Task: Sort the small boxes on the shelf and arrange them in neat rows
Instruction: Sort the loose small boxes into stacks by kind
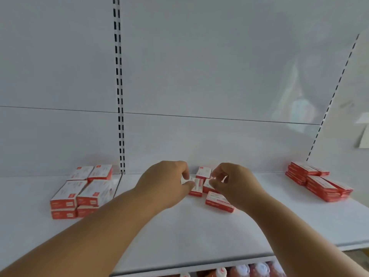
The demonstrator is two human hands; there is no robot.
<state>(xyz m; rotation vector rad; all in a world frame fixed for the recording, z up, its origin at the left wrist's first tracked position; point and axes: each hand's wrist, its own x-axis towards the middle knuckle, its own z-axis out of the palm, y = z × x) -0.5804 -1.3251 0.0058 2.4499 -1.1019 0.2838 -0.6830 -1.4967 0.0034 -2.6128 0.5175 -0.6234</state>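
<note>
Small red-and-white boxes lie on a white shelf point(199, 232). A loose cluster sits at the middle back. My left hand point(165, 182) pinches one box point(196, 185) of that cluster between thumb and fingers. My right hand point(231, 182) grips another box point(208, 185) right beside it. One more box point(204, 172) stands behind them and a flat one point(218, 201) lies in front, under my right wrist. A neat stacked block of boxes point(79, 191) fills the left side. A second stacked group point(319, 181) sits at the far right.
The white back panel has a slotted upright point(119, 96) left of centre and another point(335, 92) at the right. Red bottles with white caps point(249, 269) stand on the shelf below. A paper note point(363, 134) hangs on the right wall.
</note>
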